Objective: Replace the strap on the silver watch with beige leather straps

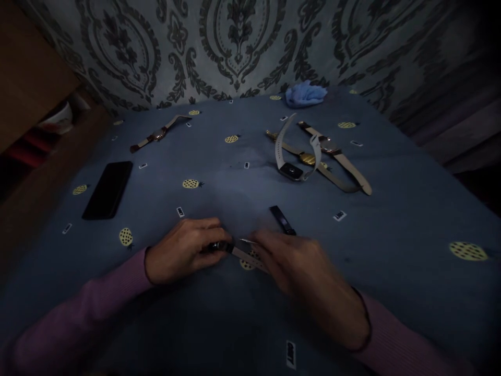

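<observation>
My left hand (191,248) is closed around the dark case of a wristwatch (221,245) low over the blue cloth. The watch's pale strap (250,259) reaches right, passing below my right hand (287,256). Between the fingertips of that hand is a thin, light-coloured pointed tool (247,241), its tip directed at the watch. The rest of the tool is hidden by the fingers. Just beyond my right hand a short dark strap piece (282,219) lies on the cloth.
A black phone (108,190) lies at the left, with a brown-strapped watch (159,134) behind it. Right of centre are a smartwatch (291,171), a gold watch (307,159) and another watch (327,145). A crumpled blue cloth (305,94) sits by the wall.
</observation>
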Motion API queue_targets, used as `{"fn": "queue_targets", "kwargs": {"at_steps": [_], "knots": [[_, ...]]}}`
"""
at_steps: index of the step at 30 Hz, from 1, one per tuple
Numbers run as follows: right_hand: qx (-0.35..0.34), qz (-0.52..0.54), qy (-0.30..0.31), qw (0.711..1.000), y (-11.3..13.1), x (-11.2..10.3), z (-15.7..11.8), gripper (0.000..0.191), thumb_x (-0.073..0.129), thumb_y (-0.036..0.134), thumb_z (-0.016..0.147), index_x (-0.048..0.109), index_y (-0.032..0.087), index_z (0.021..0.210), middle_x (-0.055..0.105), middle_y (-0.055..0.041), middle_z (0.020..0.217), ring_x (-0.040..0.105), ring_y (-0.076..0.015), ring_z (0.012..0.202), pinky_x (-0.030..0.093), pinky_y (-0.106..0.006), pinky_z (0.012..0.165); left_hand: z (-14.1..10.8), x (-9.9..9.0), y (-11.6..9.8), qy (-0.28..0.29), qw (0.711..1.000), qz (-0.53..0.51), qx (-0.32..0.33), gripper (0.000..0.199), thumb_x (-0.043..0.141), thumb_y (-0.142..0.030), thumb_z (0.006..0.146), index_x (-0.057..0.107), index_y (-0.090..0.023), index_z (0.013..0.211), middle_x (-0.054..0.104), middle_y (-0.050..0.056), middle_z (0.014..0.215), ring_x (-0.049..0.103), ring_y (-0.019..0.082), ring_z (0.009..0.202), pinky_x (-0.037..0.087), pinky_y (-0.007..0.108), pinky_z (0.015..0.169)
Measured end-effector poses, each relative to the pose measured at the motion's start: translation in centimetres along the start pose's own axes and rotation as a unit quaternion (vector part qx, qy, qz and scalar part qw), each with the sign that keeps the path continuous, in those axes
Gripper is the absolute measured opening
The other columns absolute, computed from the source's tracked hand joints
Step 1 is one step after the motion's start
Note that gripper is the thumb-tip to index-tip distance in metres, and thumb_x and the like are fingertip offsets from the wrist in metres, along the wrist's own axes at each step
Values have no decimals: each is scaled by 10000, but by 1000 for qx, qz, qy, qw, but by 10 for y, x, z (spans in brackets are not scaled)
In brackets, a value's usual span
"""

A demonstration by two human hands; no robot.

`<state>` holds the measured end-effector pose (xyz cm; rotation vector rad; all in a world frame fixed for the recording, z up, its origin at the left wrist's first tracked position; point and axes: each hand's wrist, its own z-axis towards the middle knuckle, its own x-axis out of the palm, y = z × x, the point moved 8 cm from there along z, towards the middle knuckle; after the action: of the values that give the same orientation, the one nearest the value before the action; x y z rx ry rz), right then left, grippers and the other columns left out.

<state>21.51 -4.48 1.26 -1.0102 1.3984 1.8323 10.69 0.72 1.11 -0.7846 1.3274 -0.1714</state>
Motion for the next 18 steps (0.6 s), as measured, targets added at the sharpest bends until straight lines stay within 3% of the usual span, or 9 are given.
{"fn": "queue_targets", "kwargs": {"at_steps": [4, 11, 18], "knots": [[-6, -15, 13, 1000, 3, 5, -2, 258, 395, 200, 957, 608, 152, 820, 617, -3, 500, 554, -118, 377, 355, -212, 391, -1, 0, 1, -2, 1000, -7, 5, 167, 588, -184, 886, 646, -136, 1036, 604, 14, 819, 554, 95, 638, 440, 205, 585], [-18, -16, -49, 999, 12, -8, -2, 302, 370, 208, 973, 590, 168, 770, 627, -24, 627, 568, -121, 485, 405, -231, 456, 0, 0, 4, 8, 1000, -8, 1, 180, 602, -241, 893, 643, -155, 1046, 629, 15, 835, 576, 102, 666, 453, 203, 603], [-20, -44, -56, 997, 15, -7, -4, 317, 383, 145, 930, 506, 192, 641, 559, 16, 509, 519, -100, 425, 318, -236, 437, 0, 0, 4, 8, 1000, -25, 2, 176, 627, -198, 872, 645, -143, 1038, 637, 13, 853, 574, 98, 670, 459, 201, 622]]}}
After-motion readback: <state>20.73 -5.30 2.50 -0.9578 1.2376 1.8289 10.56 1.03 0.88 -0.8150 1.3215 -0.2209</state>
